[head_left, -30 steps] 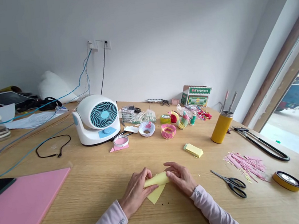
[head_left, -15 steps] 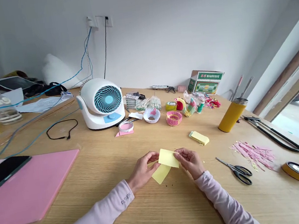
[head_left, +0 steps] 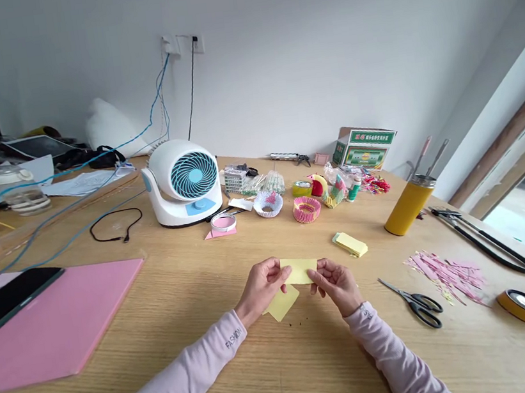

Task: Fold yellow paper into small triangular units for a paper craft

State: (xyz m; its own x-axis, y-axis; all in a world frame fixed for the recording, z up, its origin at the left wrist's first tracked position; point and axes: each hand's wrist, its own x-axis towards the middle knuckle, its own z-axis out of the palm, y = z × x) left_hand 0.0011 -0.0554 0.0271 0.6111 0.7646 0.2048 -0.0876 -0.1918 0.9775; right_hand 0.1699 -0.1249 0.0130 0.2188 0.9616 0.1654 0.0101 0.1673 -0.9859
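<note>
Logged remotely by me: 1 small yellow paper rectangle [head_left: 300, 270], no fold visible, pinched between left hand [head_left: 259, 291] and right hand [head_left: 341, 288] over the brown wooden table [head_left: 248, 379]; 1 narrow pale-yellow paper stack [head_left: 350, 244] beyond, apparently already cut

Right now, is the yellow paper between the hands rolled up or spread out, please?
Spread out: the yellow paper shows a flat face between the left hand and the right hand.

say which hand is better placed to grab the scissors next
Right, probably: the scissors lie nearer the right hand, and the left hand would have to reach past it. Both pinch the yellow paper, so the left could hold it.
</note>
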